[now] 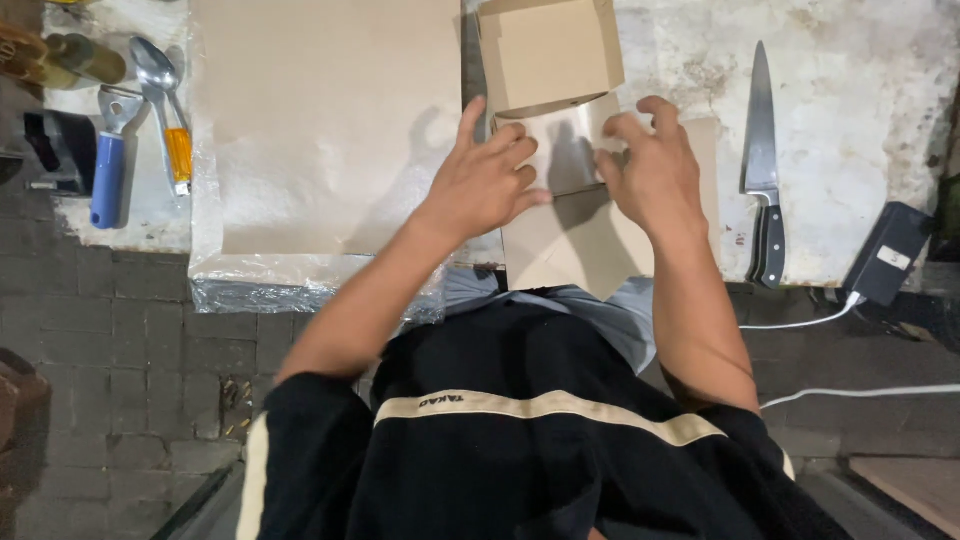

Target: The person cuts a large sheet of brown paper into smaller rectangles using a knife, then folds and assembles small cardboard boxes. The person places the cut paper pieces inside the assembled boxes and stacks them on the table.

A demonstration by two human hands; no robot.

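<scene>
On the worn white surface (850, 90), left hand (485, 180) and right hand (650, 170) press spread fingers flat on a brown cardboard box blank (590, 240), gripping nothing; firm even pressure along the crease seems wise, knife (763, 160) lying well apart

Box (548, 55): matt brown cardboard, smooth. Sheets (320, 120): matt brown paper lying on glossy, crinkled clear plastic film (300, 290). Bench (860, 110): rough, stained whitish stone. Knife (762, 170): shiny metal blade, black handle. Spoon (155, 65): polished metal. Charger (888, 252): matt black plastic.
</scene>
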